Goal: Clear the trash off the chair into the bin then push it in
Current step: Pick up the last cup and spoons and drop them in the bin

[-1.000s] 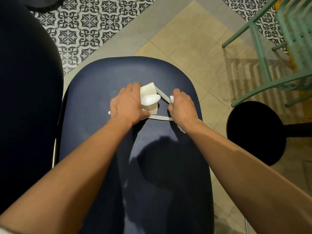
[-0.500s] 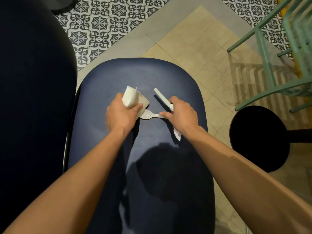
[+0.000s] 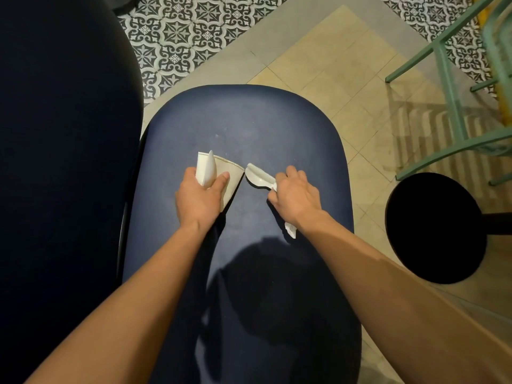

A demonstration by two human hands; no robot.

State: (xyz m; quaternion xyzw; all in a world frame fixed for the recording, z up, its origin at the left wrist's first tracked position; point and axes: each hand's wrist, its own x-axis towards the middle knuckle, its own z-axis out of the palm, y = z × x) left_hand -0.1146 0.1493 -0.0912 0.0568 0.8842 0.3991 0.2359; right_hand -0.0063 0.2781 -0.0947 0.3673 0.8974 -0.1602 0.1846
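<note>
Already the left hand [image 3: 198, 199] clenched a crushed paper cup [image 3: 221, 176] and the right hand [image 3: 295, 196] pinched plastic spoons [image 3: 259, 176] above the chair seat [image 3: 249, 128], where loosely bunched pieces risked slipping before any bin

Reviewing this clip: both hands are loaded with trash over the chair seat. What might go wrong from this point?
1. The right hand bunches plastic spoons with a crumpled napkin hanging below the wrist; the napkin may drop on the way.
2. The left hand pinches a flattened paper cup and a white utensil together; one may slip free.
3. No bin shows in view, so the carry may be long.
</note>
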